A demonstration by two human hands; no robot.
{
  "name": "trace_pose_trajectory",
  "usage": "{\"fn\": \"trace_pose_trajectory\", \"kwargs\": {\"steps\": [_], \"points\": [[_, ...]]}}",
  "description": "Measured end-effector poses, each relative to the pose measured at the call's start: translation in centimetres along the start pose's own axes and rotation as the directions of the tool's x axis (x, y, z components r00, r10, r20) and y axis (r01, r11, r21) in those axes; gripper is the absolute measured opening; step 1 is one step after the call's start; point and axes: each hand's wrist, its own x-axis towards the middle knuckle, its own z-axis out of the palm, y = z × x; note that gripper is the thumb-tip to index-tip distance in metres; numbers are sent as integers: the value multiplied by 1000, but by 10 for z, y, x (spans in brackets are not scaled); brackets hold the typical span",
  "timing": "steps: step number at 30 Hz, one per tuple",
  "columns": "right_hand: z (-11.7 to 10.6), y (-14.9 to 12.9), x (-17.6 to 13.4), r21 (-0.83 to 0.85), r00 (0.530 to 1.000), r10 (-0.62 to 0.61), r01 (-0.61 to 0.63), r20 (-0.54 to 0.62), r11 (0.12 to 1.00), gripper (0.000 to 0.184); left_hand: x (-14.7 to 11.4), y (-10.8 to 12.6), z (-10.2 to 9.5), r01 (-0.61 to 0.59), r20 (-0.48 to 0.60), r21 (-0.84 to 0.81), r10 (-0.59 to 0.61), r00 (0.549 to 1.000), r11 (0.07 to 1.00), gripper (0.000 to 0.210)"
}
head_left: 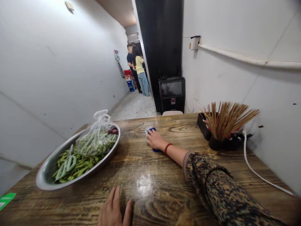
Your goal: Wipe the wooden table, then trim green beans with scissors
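My right hand [155, 140] reaches out over the wooden table [138, 169] and presses down on a blue cloth [156, 150]. Only the edges of the cloth show around my fingers and palm; a small whitish patch lies at its far side. Near the bottom edge, my left hand [114, 208] rests on the tabletop with fingers stretched out, holding nothing. To its upper left stands a wide metal basin [43, 182] of green bean pods [81, 168], with green-handled scissors [67, 166] and a knotted clear plastic bag [92, 138] on top.
A black holder [215, 143] full of thin wooden skewers [227, 119] stands at the right. A white cable [252, 168] runs along the table's right side. Beyond the far edge are a black speaker [172, 94] and two people [139, 70] in a passage.
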Motion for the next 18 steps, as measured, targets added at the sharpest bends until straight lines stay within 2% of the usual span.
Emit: {"fn": "trace_pose_trajectory", "kwargs": {"steps": [2,5,7,8,9,10,12,13,15,16,18], "points": [[11,-30,-31,36,973,-227,226,34,973,46,2,8,-4,8,-3,8,-8,1000,1000,65],[26,-69,-89,182,837,-547,535,21,825,45,4,19,-13,39,52,3,-40,998,999,65],[29,-84,-124,340,773,-634,599,-9,725,44,3,25,-18,79,80,-20,-77,994,997,64],[28,-88,-137,428,769,-638,588,-35,686,43,3,26,-19,93,87,-40,-89,992,995,63],[25,-90,-146,514,792,-607,548,-65,660,43,3,27,-20,104,92,-65,-98,991,992,63],[19,-90,-153,597,839,-535,480,-98,643,43,3,27,-21,116,95,-98,-107,990,988,63],[0,-91,-156,745,942,-302,307,-148,592,40,3,25,-21,164,102,-191,-147,984,968,63],[-12,-91,-154,805,969,-188,239,-161,543,39,4,24,-22,210,106,-249,-189,976,946,63],[-38,-96,-148,885,982,-72,188,-174,426,39,5,24,-26,343,117,-391,-323,939,854,60],[-50,-99,-145,908,980,-83,196,-178,370,43,5,25,-29,410,127,-467,-399,908,783,59],[-66,-105,-137,935,967,-179,225,-181,273,51,7,28,-35,484,139,-590,-510,849,646,55]]}}
